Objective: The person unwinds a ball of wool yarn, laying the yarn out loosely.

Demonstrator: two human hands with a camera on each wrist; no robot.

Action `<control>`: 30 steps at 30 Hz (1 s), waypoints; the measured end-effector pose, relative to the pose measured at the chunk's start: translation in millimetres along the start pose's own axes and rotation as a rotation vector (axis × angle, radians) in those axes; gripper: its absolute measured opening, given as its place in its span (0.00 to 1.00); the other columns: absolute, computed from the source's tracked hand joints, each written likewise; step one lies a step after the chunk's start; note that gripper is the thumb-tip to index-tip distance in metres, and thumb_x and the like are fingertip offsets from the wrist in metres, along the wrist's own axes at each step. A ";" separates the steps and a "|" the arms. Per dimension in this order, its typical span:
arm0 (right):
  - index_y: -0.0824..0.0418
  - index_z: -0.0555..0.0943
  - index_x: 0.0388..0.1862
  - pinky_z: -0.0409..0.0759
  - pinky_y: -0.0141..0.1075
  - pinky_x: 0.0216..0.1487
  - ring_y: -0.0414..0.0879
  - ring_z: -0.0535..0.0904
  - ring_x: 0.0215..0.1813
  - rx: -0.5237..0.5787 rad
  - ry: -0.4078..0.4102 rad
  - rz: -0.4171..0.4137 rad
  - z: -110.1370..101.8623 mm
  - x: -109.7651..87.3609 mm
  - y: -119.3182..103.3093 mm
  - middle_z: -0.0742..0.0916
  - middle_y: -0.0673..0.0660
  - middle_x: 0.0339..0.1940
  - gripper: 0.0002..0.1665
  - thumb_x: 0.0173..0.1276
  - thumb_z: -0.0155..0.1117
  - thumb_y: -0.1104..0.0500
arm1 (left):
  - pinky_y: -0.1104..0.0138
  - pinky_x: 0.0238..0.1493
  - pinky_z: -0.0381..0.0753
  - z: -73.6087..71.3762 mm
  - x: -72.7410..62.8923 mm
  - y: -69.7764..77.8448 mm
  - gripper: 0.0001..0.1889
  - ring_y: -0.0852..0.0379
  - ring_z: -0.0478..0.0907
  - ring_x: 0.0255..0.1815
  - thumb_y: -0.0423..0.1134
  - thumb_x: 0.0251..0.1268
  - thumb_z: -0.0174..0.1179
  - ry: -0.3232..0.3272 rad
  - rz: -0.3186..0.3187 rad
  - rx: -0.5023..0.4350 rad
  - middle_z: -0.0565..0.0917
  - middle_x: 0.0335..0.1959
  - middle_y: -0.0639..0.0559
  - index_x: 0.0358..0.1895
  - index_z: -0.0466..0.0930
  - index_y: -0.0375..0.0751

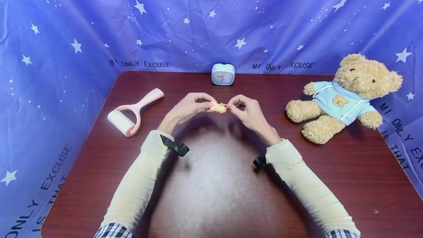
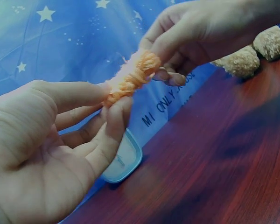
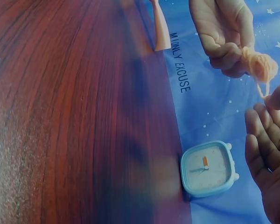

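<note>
A small bundle of light orange yarn (image 1: pixel 219 107) is held up above the table between both hands. My left hand (image 1: pixel 191 106) pinches one end of the bundle between thumb and fingers. In the left wrist view the yarn (image 2: pixel 133 79) shows several wraps around its middle. My right hand (image 1: pixel 247 110) pinches a strand drawn out from the bundle's other end. That strand forms a short loop below the yarn bundle (image 3: pixel 261 67) in the right wrist view, where the right hand (image 3: pixel 273 144) is cut off by the frame's edge.
A blue alarm clock (image 1: pixel 223 74) stands at the table's back edge. On the left lies a pink-handled lint roller (image 1: pixel 136 112). A teddy bear (image 1: pixel 343 98) in a light blue top lies at the right. Starry blue cloth (image 1: pixel 198 47) hangs around the dark red table (image 1: pixel 205 194).
</note>
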State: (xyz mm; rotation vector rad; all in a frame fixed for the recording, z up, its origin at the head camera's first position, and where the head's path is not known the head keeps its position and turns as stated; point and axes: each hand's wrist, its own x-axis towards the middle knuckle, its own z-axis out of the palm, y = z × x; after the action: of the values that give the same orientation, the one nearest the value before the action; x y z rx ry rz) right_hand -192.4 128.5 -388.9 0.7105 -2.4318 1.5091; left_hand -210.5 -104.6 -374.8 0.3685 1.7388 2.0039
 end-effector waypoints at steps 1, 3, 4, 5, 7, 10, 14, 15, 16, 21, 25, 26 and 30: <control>0.63 0.81 0.34 0.77 0.23 0.31 0.36 0.77 0.31 -0.003 0.002 0.006 -0.6 -0.1 0.5 0.85 0.54 0.28 0.03 0.64 0.64 0.64 | 0.65 0.48 0.84 -0.6 0.1 0.3 0.13 0.57 0.81 0.39 0.25 0.64 0.57 0.018 0.010 -0.015 0.82 0.41 0.45 0.51 0.75 0.22; 0.63 0.81 0.35 0.77 0.23 0.32 0.35 0.76 0.31 -0.010 0.005 0.016 -1.7 -0.2 0.4 0.85 0.54 0.28 0.02 0.64 0.64 0.64 | 0.67 0.46 0.84 -1.9 0.8 0.8 0.12 0.57 0.80 0.38 0.25 0.64 0.56 0.060 0.029 -0.040 0.82 0.40 0.45 0.50 0.75 0.23; 0.64 0.81 0.35 0.77 0.23 0.32 0.35 0.76 0.31 -0.010 0.007 0.019 -2.2 -0.2 0.0 0.85 0.55 0.28 0.03 0.64 0.64 0.65 | 0.67 0.47 0.83 -2.3 1.2 1.3 0.12 0.57 0.80 0.38 0.25 0.64 0.56 0.084 0.035 -0.050 0.81 0.40 0.45 0.49 0.76 0.24; 0.64 0.81 0.35 0.77 0.23 0.32 0.35 0.76 0.31 -0.011 0.011 0.021 -2.5 -0.1 -0.5 0.85 0.55 0.28 0.03 0.63 0.64 0.65 | 0.66 0.48 0.83 -2.6 1.5 1.8 0.11 0.57 0.80 0.38 0.25 0.65 0.56 0.109 0.040 -0.058 0.81 0.40 0.45 0.49 0.76 0.25; 0.65 0.81 0.35 0.77 0.23 0.32 0.36 0.76 0.31 -0.013 0.021 0.021 -3.3 0.4 -1.6 0.85 0.57 0.28 0.03 0.63 0.64 0.66 | 0.66 0.48 0.83 -3.6 2.3 2.1 0.09 0.58 0.80 0.37 0.26 0.64 0.57 0.154 0.043 -0.065 0.81 0.39 0.46 0.47 0.77 0.28; 0.66 0.81 0.36 0.76 0.22 0.32 0.37 0.76 0.31 -0.019 0.043 0.021 -4.9 1.4 -4.6 0.86 0.59 0.28 0.03 0.63 0.63 0.67 | 0.65 0.50 0.83 -5.2 2.7 2.0 0.09 0.59 0.81 0.36 0.26 0.64 0.58 0.197 0.038 -0.056 0.81 0.39 0.47 0.46 0.77 0.28; 0.69 0.81 0.36 0.77 0.21 0.32 0.37 0.77 0.29 -0.034 0.073 0.014 -10.7 2.8 -17.3 0.85 0.62 0.27 0.03 0.64 0.62 0.69 | 0.62 0.52 0.83 -8.7 1.3 2.5 0.10 0.58 0.81 0.36 0.26 0.64 0.58 0.218 0.036 -0.042 0.81 0.40 0.45 0.46 0.76 0.27; 0.69 0.80 0.36 0.77 0.22 0.32 0.37 0.78 0.29 -0.035 0.080 0.011 -13.0 3.1 -21.5 0.85 0.63 0.27 0.03 0.64 0.62 0.69 | 0.62 0.53 0.83 -9.7 0.6 3.0 0.10 0.58 0.81 0.37 0.26 0.64 0.58 0.222 0.037 -0.041 0.80 0.41 0.45 0.47 0.76 0.26; 0.70 0.80 0.36 0.78 0.23 0.32 0.37 0.78 0.29 -0.033 0.087 0.009 -15.5 3.2 -25.6 0.85 0.64 0.27 0.03 0.64 0.62 0.70 | 0.61 0.53 0.83 -11.0 0.2 3.0 0.10 0.58 0.82 0.37 0.26 0.64 0.58 0.226 0.039 -0.043 0.80 0.41 0.44 0.47 0.76 0.26; 0.73 0.79 0.36 0.78 0.23 0.31 0.37 0.79 0.29 0.006 0.113 0.018 -28.0 3.4 -33.1 0.84 0.69 0.28 0.05 0.65 0.61 0.70 | 0.66 0.49 0.84 -17.8 -2.3 3.0 0.10 0.59 0.82 0.37 0.27 0.63 0.59 0.259 0.034 -0.023 0.80 0.43 0.45 0.47 0.77 0.28; 0.74 0.79 0.36 0.76 0.21 0.30 0.46 0.80 0.29 0.044 0.137 0.045 -35.4 3.4 -27.1 0.84 0.72 0.28 0.06 0.66 0.60 0.69 | 0.70 0.45 0.84 -22.0 -2.8 2.2 0.09 0.59 0.81 0.37 0.26 0.64 0.58 0.267 0.036 -0.028 0.79 0.42 0.45 0.46 0.77 0.28; 0.75 0.79 0.36 0.75 0.21 0.29 0.48 0.80 0.29 0.056 0.142 0.052 -37.1 3.4 -25.6 0.83 0.73 0.28 0.06 0.66 0.60 0.69 | 0.70 0.45 0.84 -22.7 -2.7 2.0 0.09 0.59 0.82 0.38 0.26 0.64 0.57 0.266 0.037 -0.032 0.80 0.42 0.45 0.46 0.77 0.28; 0.74 0.79 0.37 0.74 0.21 0.27 0.43 0.80 0.28 0.063 0.169 0.076 -44.4 3.5 -20.7 0.82 0.72 0.27 0.07 0.66 0.61 0.68 | 0.69 0.48 0.85 -24.2 -3.0 2.3 0.08 0.59 0.82 0.38 0.25 0.64 0.57 0.266 0.036 -0.020 0.80 0.42 0.45 0.45 0.77 0.28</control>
State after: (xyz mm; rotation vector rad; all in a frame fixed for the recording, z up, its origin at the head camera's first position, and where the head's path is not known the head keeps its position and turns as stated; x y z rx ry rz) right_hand -189.0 159.1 -350.6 0.4843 -2.3197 1.6099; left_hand -220.1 -127.1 -376.3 0.1315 1.8771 2.1767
